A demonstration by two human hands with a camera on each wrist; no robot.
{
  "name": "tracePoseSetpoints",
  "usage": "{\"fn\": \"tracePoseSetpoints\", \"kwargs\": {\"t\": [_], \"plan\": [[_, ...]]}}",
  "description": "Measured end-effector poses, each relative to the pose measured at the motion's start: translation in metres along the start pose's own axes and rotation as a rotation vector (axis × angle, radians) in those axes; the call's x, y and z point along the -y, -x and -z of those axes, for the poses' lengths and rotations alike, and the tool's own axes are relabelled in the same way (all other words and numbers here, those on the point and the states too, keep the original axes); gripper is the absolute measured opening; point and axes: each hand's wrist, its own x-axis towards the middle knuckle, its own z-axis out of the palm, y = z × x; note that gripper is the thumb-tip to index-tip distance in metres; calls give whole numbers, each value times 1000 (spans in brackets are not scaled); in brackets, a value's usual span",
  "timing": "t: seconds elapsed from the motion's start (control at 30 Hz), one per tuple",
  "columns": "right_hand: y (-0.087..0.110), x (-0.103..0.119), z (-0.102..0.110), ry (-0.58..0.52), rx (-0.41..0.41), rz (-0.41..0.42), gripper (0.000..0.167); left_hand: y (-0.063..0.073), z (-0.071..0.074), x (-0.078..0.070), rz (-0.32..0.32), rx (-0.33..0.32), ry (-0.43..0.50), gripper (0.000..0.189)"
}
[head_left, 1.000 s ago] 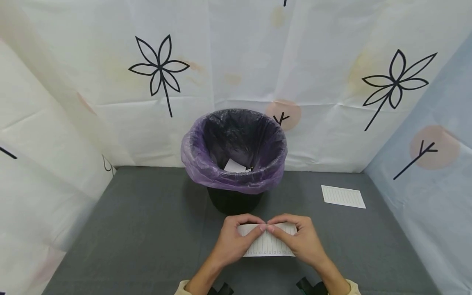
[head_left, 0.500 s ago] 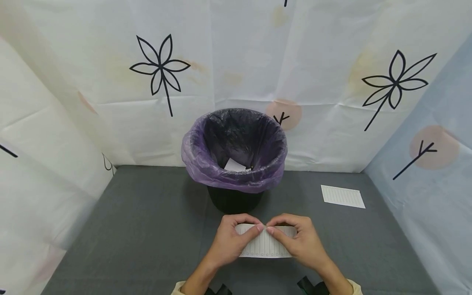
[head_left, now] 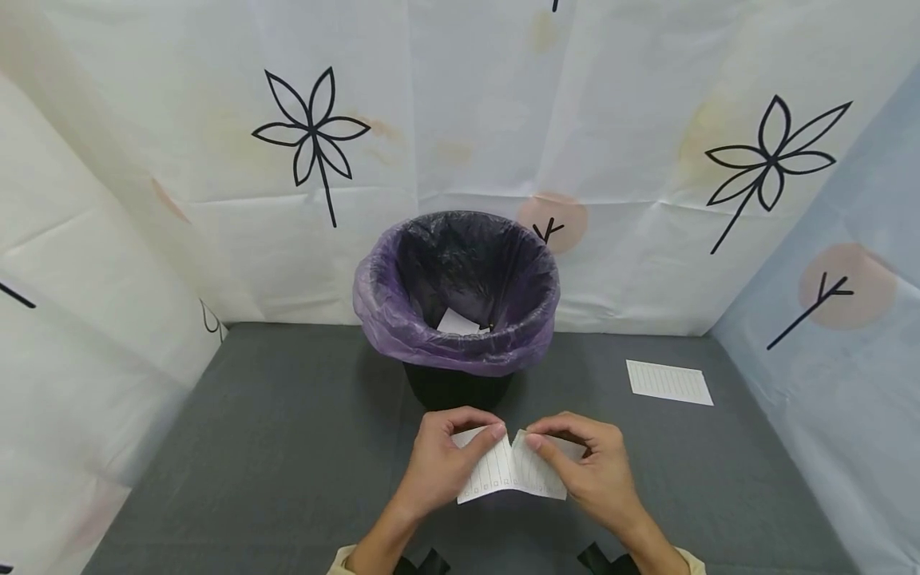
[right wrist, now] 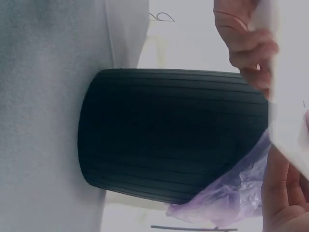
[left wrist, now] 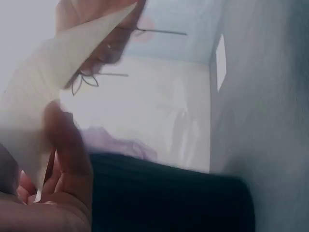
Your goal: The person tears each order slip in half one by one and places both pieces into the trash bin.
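Observation:
Between both hands is a small lined sheet of paper [head_left: 492, 473], with a row of tiny squares along its near edge. A V-shaped tear opens from its far edge, and the two halves join near the bottom. The left hand [head_left: 440, 463] pinches the left half by its top, thumb above. On the other side of the tear, the right hand [head_left: 592, 467] pinches the right half the same way. Each wrist view catches the pale sheet close up, washed out, with fingers [left wrist: 67, 140] on it.
A dark bin [head_left: 456, 387] with a purple liner [head_left: 388, 327] stands just beyond the hands, a white paper piece [head_left: 457, 323] inside. Another lined sheet [head_left: 670, 382] lies at the right on the grey table [head_left: 287, 447]. Patterned fabric walls surround the table.
The hands, fingertips nearly together before, have drawn apart at the top. The sheet, earlier whole along its far edge as far as seen, now has a tear down its middle.

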Motion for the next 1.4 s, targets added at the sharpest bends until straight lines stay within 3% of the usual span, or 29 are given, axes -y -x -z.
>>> {"fn": "tracePoseSetpoints", "kwargs": {"t": [0.17, 0.4, 0.57, 0.67, 0.8, 0.97, 1.07, 1.2, 1.4], "plan": [[-2, 5, 4, -39, -60, 25, 28, 0, 3, -2, -18, -112, -81, 4], [-5, 12, 9, -157, -163, 156, 27, -1, 8, -1, -60, -251, -87, 5], [-10, 17, 19, -188, -224, 174, 24, 0, 17, -1, -72, -359, -93, 6], [-16, 20, 25, -170, -233, 154, 21, 3, 23, -8, -123, -398, -75, 6], [-34, 26, 29, -152, -245, 138, 16, 1, 29, -32, -258, -442, -67, 4], [-71, 42, 30, -113, -260, 163, 15, -20, 41, -71, -422, -474, -94, 7], [-95, 54, 29, -80, -263, 172, 13, -40, 50, -90, -466, -481, -105, 9], [-127, 62, 23, -72, -263, 161, 10, -68, 60, -105, -436, -492, -57, 14], [-167, 58, 9, -63, -275, 147, 9, -98, 63, -108, -381, -502, -6, 16]]}}
